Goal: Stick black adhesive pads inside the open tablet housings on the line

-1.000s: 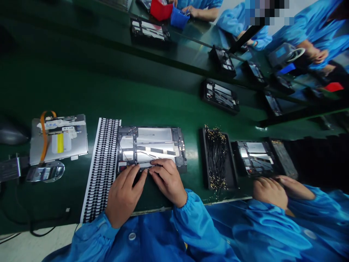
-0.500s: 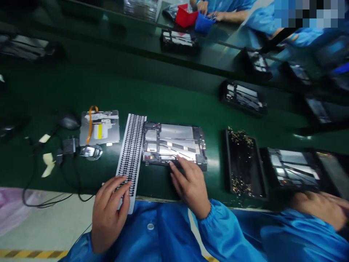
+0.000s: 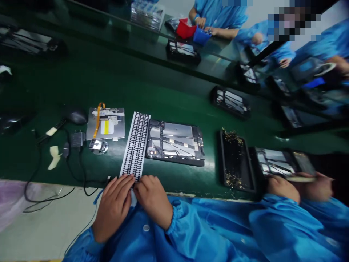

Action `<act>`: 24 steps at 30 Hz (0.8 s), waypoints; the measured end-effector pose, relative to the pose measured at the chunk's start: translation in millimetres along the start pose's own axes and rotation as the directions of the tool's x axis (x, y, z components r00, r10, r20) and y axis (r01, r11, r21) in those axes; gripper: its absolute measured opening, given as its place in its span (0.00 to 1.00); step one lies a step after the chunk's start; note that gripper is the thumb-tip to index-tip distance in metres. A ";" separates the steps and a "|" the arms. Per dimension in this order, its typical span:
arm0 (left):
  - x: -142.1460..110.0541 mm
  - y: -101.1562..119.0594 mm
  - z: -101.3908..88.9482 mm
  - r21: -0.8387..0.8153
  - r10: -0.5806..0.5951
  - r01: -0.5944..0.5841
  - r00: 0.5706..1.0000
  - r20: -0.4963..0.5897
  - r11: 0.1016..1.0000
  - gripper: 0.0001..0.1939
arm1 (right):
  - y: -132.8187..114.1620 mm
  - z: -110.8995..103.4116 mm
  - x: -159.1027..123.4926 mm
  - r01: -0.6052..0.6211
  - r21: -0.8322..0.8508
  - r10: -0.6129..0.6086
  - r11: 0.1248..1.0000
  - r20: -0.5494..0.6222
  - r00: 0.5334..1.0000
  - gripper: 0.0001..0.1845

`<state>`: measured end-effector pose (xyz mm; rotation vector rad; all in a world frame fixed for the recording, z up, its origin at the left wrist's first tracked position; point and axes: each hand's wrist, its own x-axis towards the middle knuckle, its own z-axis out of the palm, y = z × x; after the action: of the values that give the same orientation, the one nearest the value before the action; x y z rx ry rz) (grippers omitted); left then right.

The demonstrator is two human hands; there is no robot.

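Note:
My left hand (image 3: 114,205) is at the lower end of a long white sheet with rows of small black pieces (image 3: 136,142), its fingers closed over the sheet's edge. Right beside it, my right hand (image 3: 154,200) has its fingers curled in, the tips meeting those of my left hand at the same end. Whatever lies between the right fingertips is hidden. Against the sheet's right side lies an opened tablet-like device (image 3: 177,142) in a black frame, silver battery cells and dark cables showing. Neither hand touches it.
Left of the sheet lie a metal panel with an orange ribbon cable (image 3: 106,123), a power adapter (image 3: 77,139) and a computer mouse (image 3: 76,115). A black tray with small gold pieces (image 3: 237,163) stands to the right, near a co-worker's hands (image 3: 283,187).
My right hand has left the opened device and moved left to the lower end of the sheet, beside my left hand. The head view has shifted slightly.

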<state>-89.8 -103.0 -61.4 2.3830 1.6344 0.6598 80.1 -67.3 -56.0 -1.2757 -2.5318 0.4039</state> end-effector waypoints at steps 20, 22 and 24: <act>132.3 110.0 58.0 -0.125 0.145 -0.153 0.987 -0.073 0.980 0.18 | 191.4 -101.8 -43.2 -0.128 0.240 0.183 0.962 -0.223 0.957 0.06; 147.3 110.5 77.2 -0.101 0.148 -0.158 0.984 -0.101 0.982 0.17 | 195.6 -102.6 -36.8 -0.095 0.228 0.136 0.969 -0.170 0.976 0.06; 154.4 105.8 90.0 -0.080 0.159 -0.168 0.981 -0.112 0.982 0.16 | 196.1 -102.5 -32.0 -0.085 0.207 0.116 0.975 -0.140 0.983 0.06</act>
<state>85.9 7.7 -60.6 2.4744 1.4230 0.8817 279.8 31.4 -37.2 -1.3081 -2.2446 0.5473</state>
